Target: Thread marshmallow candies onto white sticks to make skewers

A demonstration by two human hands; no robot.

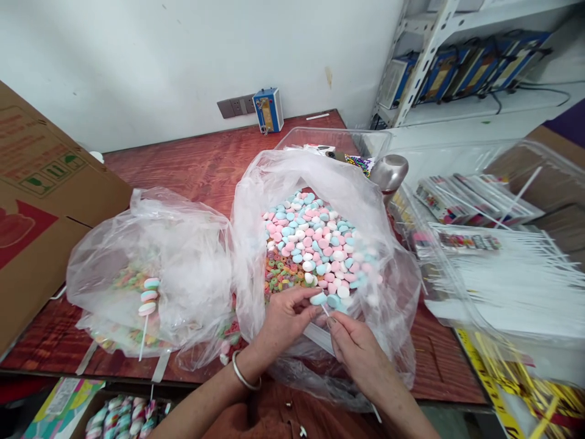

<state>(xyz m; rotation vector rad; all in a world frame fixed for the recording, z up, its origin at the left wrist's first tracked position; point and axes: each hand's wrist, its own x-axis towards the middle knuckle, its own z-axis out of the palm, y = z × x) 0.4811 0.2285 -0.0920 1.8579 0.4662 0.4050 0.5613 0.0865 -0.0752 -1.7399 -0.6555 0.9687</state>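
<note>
My left hand pinches a pale blue and white marshmallow between thumb and fingers. Closed round a thin white stick, my right hand holds its tip against the marshmallow; whether it has pierced it I cannot tell. Both hands are over the front of a large clear plastic bag of loose pink, blue and white marshmallows. Small ring-shaped candies show at the bag's left side. On another plastic bag to the left lies a stick threaded with several marshmallows.
At right, a clear bin holds many white sticks and packets. A steel flask stands behind the marshmallow bag. A cardboard box borders the left; wrapped marshmallow sticks sit below the table edge. A blue device stands by the wall.
</note>
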